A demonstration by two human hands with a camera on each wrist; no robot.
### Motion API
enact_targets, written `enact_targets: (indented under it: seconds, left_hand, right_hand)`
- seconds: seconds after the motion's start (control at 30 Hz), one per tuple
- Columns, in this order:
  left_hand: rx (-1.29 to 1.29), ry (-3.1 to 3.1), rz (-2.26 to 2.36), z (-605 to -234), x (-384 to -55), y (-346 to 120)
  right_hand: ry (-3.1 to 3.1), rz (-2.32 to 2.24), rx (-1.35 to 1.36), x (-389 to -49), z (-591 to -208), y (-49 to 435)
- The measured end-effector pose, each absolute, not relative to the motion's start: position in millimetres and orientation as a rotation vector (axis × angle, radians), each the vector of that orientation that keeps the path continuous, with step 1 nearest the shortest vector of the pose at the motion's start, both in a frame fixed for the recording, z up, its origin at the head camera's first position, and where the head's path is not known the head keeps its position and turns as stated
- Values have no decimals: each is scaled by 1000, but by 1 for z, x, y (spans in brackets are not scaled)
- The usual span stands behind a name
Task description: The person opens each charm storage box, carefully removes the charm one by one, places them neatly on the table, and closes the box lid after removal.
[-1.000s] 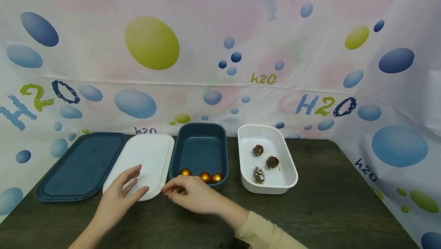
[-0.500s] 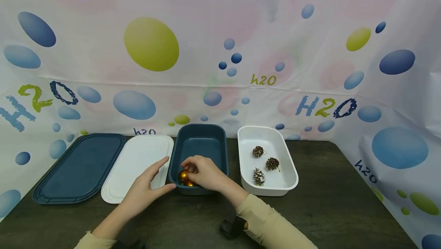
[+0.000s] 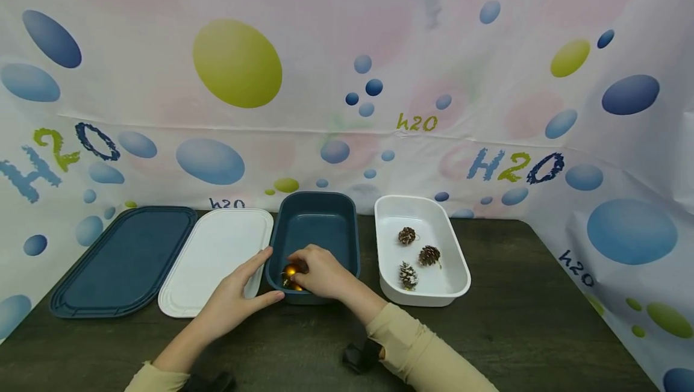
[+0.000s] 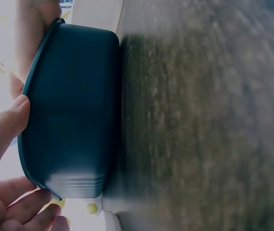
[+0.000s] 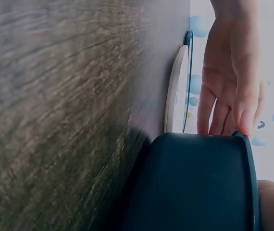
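In the head view, a dark blue plastic container (image 3: 320, 221) stands in the middle of the table. Several shiny gold Christmas balls (image 3: 291, 270) lie at its near left corner, partly covered by fingers. My right hand (image 3: 323, 273) reaches inside over the near rim, its thumb and fingers around a gold ball. My left hand (image 3: 230, 298) spans the near left corner from outside. Its thumb touches the front rim and its fairly straight fingers lie along the left side, as the left wrist view shows with the container wall (image 4: 74, 106). In the right wrist view, the container (image 5: 199, 178) hides the balls.
Right of it, a white container (image 3: 387, 283) holds three pine cones (image 3: 429, 255). To the left lie a white lid (image 3: 217, 247) and a dark blue lid (image 3: 127, 259), side by side on the dark wooden table (image 3: 520, 320). A patterned sheet (image 3: 336, 37) hangs behind.
Both hands moved right and forward: the right went into the blue container and took hold of a gold ball, the left came to its near left corner. Little changed in the last half second.
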State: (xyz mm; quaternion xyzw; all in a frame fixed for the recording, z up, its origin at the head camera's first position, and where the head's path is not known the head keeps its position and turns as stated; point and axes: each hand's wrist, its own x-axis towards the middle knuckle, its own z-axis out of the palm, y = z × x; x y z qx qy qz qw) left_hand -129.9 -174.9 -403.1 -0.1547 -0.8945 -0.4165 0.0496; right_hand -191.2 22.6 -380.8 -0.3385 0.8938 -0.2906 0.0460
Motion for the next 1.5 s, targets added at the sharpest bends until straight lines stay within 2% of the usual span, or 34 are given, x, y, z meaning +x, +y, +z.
enact_targets:
  seconds: [0.87,1.17,1.5]
  left_hand:
    - [-401,-2745,-1272,-407,-123,-173]
    - [-407,-2746,-1280,-407,-124,-174]
    - [-447,-2726,-1268,-402,-134,-177]
  right_hand:
    - [2738,-972,-924,-187,-381,18]
    - [2759,-1255,-1029,-158,-366,39]
    - [2623,-1222,-1253,-123,-369,66]
